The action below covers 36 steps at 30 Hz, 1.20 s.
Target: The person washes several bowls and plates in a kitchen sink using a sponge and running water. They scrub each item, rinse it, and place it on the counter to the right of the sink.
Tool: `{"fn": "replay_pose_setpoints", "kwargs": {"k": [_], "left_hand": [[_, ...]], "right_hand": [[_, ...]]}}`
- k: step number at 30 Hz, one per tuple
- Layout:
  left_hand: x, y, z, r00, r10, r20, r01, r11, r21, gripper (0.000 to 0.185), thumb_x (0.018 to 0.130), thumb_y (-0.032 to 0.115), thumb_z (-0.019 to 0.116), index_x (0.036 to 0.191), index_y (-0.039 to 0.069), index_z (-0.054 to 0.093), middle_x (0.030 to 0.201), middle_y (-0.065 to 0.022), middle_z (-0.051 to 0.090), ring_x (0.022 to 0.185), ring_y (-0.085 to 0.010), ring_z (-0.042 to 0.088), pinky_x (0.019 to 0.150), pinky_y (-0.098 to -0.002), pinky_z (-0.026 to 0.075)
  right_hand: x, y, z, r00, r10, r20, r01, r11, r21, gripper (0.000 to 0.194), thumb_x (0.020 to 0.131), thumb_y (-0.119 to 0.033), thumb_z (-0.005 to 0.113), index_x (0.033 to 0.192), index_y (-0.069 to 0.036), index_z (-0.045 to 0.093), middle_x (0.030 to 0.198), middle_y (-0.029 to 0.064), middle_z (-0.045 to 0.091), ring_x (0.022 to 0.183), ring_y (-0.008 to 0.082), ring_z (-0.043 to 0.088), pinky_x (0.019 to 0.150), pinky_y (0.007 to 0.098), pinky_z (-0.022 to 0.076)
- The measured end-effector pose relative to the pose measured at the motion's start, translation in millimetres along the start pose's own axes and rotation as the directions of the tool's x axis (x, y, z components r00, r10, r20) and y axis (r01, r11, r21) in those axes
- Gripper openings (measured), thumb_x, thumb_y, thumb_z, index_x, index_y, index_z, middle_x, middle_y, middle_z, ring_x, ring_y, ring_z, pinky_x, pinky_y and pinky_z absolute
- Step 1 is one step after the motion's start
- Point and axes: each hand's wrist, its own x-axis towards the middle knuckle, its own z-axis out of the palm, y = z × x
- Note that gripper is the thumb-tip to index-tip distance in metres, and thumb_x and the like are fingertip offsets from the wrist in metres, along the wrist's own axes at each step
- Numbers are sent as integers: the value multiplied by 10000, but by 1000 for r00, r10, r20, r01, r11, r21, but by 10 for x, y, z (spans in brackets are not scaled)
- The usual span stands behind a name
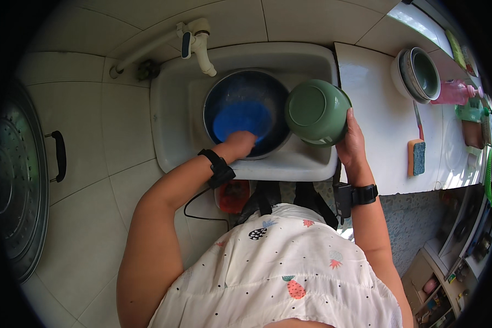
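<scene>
My left hand (pixel 241 143) reaches into a dark round metal basin (pixel 276 92) and grips the near edge of a blue item (pixel 240 117). Motion blurs that item, so whether it is a scoop or a shallow bowl is unclear. A green bowl (pixel 311 108) is in my right hand (pixel 352 143), held by its rim at the right. The bowl's base faces up towards me, and its inside is hidden. It hangs above the right side of the white sink (pixel 176 139), close beside the basin's rim.
A white tap (pixel 201 49) juts over the sink's back left. On the white counter (pixel 373 123) are stacked bowls (pixel 422 76), a knife (pixel 418 121), a sponge (pixel 416 158) and a pink bottle (pixel 455 92). A large metal lid (pixel 20 176) stands at left; a red container (pixel 233 197) sits below the sink.
</scene>
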Motion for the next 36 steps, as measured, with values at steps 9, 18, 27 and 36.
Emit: {"fn": "replay_pose_setpoints", "kwargs": {"k": [9,18,27,36], "left_hand": [[448,-72,-86,935,-50,-352,-75,940,-333,182,844,125,565,963,-3,621,883,-209,638,808,-372,611,699,-423,466],[187,26,10,996,21,-90,-32,992,-122,358,866,232,593,1149,15,559,1011,-195,638,941,-360,602,817,-419,467],[132,-712,-145,677,-280,-681,329,942,-60,650,793,262,664,1323,9,385,1336,-223,401,1187,-374,436,934,-460,429],[347,-1060,10,737,-600,-311,448,778,-440,473,783,148,645,1176,-66,491,960,-197,619,878,-346,615,782,-434,509]], "right_hand": [[19,-44,-46,1000,-12,3,12,1000,3,485,980,-381,394,1295,-14,430,1270,86,503,1147,203,478,1008,360,355],[-45,-12,-133,1000,-6,-19,7,999,51,476,979,-374,397,1293,-17,429,1265,92,505,1153,207,476,1014,364,358],[-195,-102,-205,997,-73,3,73,997,13,475,974,-375,413,1290,-21,437,1258,84,508,1149,195,476,1007,354,358],[-335,-116,-250,995,-74,-72,74,997,11,475,978,-378,403,1299,-29,429,1264,79,500,1147,188,475,1005,351,362]]}}
